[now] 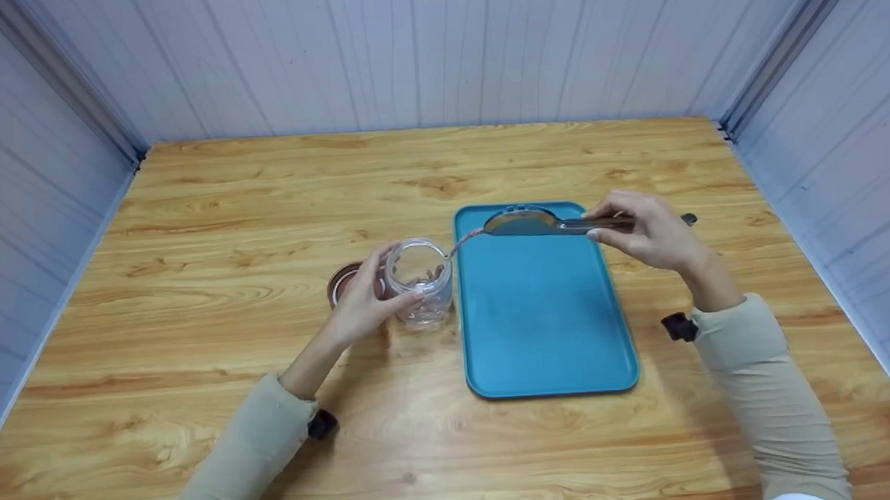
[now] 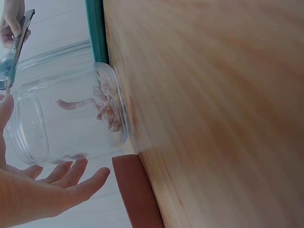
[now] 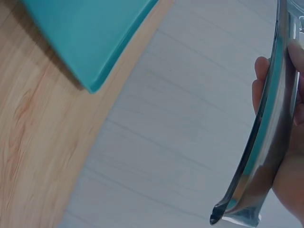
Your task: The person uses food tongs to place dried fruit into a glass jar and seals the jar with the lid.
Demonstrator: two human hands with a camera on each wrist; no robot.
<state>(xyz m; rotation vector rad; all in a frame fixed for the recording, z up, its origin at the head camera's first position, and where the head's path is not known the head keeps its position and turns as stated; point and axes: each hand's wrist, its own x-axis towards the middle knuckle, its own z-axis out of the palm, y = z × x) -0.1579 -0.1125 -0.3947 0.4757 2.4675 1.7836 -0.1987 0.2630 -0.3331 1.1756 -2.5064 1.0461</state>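
My left hand [image 1: 361, 306] holds a clear jar [image 1: 429, 311] by its side, thumb at the front near the rim. The jar stands uncapped beside the tray's left edge. Inside, in the left wrist view, several pinkish, sugary-looking strips [image 2: 107, 102] lie at the bottom, one sticking up. My right hand [image 1: 651, 230] grips metal tongs [image 1: 523, 222] by the handle, fingers and thumb on opposite sides. From the tips of the tongs a thin reddish strip [image 1: 468, 239] reaches down to the jar's mouth. The right wrist view shows only the handle end of the tongs [image 3: 266, 137].
A blue-green rectangular tray [image 1: 546, 321] lies right of the jar, under the tongs. A reddish-brown lid [image 1: 339, 282] rests on the wooden table [image 1: 189, 238] left of the jar, partly hidden by my left hand. Pale panel walls [image 1: 421, 56] enclose the back and sides.
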